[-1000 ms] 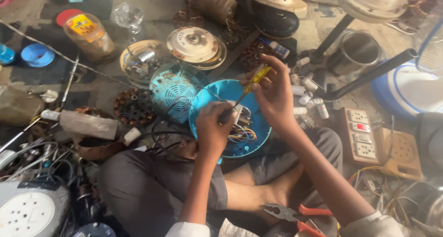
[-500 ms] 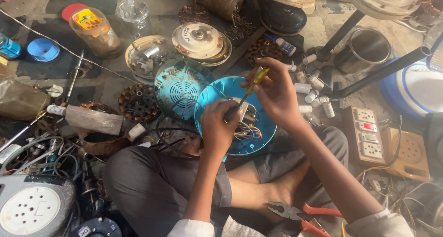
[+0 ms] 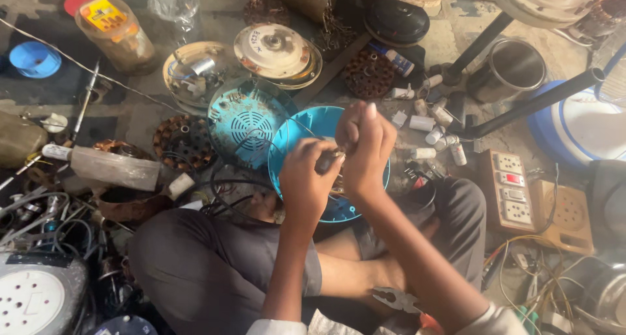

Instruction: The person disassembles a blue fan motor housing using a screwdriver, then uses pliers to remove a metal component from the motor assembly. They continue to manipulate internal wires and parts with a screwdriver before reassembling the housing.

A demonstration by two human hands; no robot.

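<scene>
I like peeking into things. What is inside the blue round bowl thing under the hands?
Only a bare patch of the blue round shell shows. The left hand and right hand cover the middle, so what is inside stays hidden.

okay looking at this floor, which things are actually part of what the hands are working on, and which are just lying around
In use:
left hand
right hand
blue round housing, under both hands
dark small part, pinched between the hands

Lying about:
teal vented cover
pliers
socket board
plastic jar
blue lid
steel cup
</scene>
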